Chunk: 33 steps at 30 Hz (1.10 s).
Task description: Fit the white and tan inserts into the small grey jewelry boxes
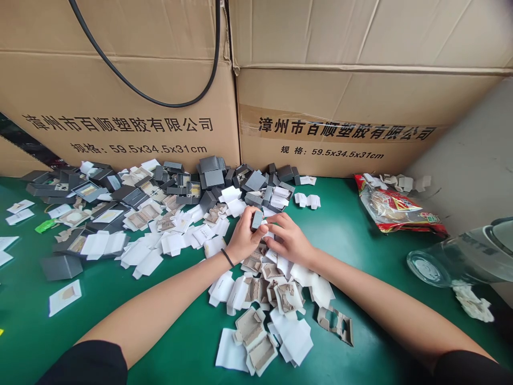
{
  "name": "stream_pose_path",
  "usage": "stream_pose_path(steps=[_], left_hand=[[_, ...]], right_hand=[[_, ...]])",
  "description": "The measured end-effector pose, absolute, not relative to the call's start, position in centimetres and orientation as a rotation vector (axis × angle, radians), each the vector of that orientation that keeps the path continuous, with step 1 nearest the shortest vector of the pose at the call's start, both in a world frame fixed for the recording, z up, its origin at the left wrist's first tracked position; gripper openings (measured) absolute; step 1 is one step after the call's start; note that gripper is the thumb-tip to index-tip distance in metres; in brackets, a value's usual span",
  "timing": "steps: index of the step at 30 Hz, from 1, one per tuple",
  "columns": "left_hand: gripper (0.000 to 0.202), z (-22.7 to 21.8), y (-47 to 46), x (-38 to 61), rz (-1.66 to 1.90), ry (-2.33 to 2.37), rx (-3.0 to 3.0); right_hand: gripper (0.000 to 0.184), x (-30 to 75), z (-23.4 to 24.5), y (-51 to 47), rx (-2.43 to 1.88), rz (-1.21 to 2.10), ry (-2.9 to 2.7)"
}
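At the middle of the bench, my left hand is closed around a small dark grey box, with the thumb against its side. My right hand is right beside it, fingers bent toward the box. A bit of white shows at those fingertips, but what they grip is partly hidden. Under and in front of both hands lies a heap of folded white card inserts and grey-brown card trays. Behind them spreads a pile of dark grey boxes, some open, mixed with white cards.
Large cardboard cartons stand along the back of the green bench, with a black cable hanging before them. On the right are a red snack bag, a clear jar lying sideways and a crumpled tissue.
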<state>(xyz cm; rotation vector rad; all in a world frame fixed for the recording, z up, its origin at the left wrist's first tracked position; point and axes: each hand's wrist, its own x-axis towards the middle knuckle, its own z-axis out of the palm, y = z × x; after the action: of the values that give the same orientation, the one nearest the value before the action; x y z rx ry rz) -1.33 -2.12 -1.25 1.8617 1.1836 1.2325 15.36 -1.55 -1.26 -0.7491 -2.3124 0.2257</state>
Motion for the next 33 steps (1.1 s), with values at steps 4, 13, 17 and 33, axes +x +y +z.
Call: stream_pose_path(steps=[4,13,17,33], left_hand=[[0.057,-1.2,-2.1,-1.3,1.237,1.217,1.854],[0.058,-1.3,-2.1,-1.2,1.232,1.240,1.877],[0.058,-1.3,-2.0,-1.2,1.217,1.261,1.878],[0.060,-1.7,-1.8,-1.4,1.179,1.222,1.879]], right_hand=[[0.016,15.3,-1.1,-1.6,-0.786,0.196,-2.361],[0.015,15.1,-1.0,-1.7,-0.769,0.236,-2.343],[0.017,15.1,-0.7,-1.6,-0.802,0.241,-2.378],[0.017,15.1,-0.6,-1.5,-0.784,0.248,-2.466]])
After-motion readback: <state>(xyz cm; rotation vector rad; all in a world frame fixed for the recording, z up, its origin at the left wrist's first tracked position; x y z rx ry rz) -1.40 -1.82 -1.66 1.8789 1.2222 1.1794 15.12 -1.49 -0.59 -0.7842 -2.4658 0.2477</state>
